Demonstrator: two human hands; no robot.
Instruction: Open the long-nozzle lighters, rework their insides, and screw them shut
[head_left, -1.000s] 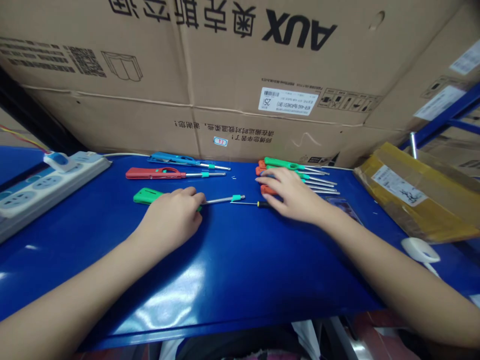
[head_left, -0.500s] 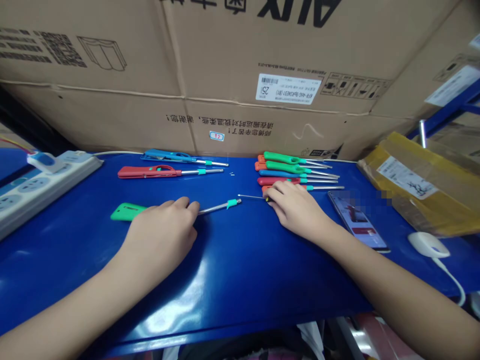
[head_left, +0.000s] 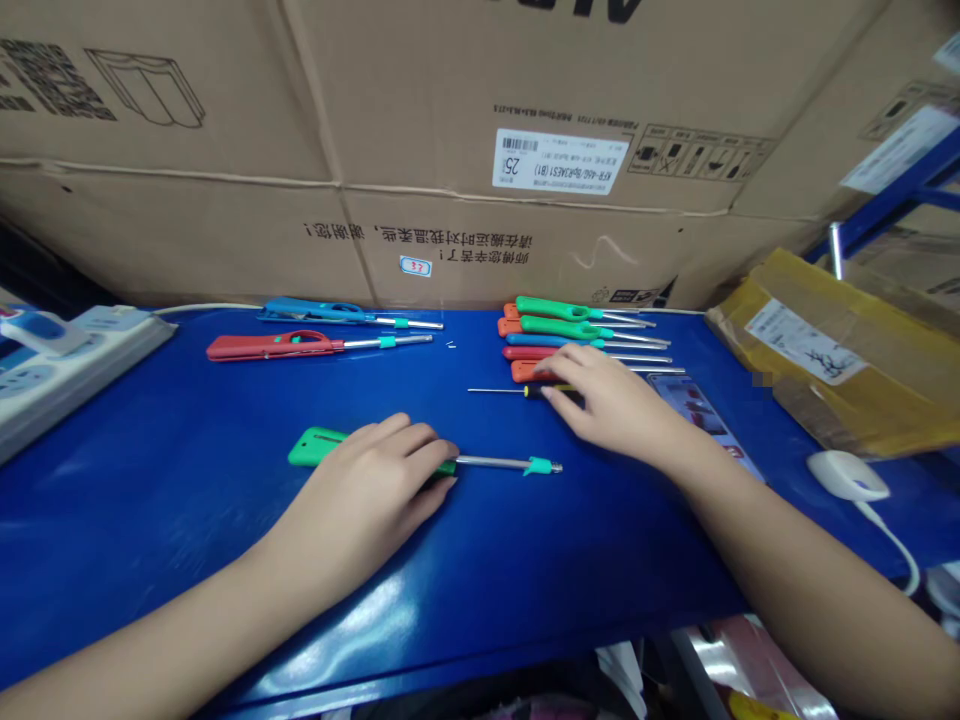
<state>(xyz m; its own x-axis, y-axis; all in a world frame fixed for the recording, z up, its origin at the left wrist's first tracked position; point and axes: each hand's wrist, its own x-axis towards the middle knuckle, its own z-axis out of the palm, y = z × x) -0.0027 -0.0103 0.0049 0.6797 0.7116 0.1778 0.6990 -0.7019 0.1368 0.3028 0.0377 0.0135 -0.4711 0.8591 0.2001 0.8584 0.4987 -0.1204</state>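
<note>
My left hand (head_left: 382, 475) is wrapped over the middle of a green long-neck lighter (head_left: 309, 447), low over the blue table. The lighter's metal tube (head_left: 491, 462) points right, with a turquoise sleeve near its tip. My right hand (head_left: 600, 395) rests at a thin screwdriver (head_left: 499, 391) with a black and yellow handle. Its fingers are apart around that handle, which shows between them. Just behind lies a row of several lighters, among them a green one (head_left: 555, 308) and a red one (head_left: 525, 353). The fingers partly cover the nearest orange lighter (head_left: 525, 371).
A blue lighter (head_left: 311, 311) and a red lighter (head_left: 270, 346) lie at the back left. A power strip (head_left: 82, 365) stands on the left. On the right are a phone (head_left: 701, 415), a white corded device (head_left: 847, 475) and a taped carton (head_left: 832, 360). A large cardboard box (head_left: 420, 120) walls the back.
My left hand has carried the green lighter right and towards me. My right hand closed at the screwdriver handle half a second ago; its fingers are now apart. The view has shifted slightly.
</note>
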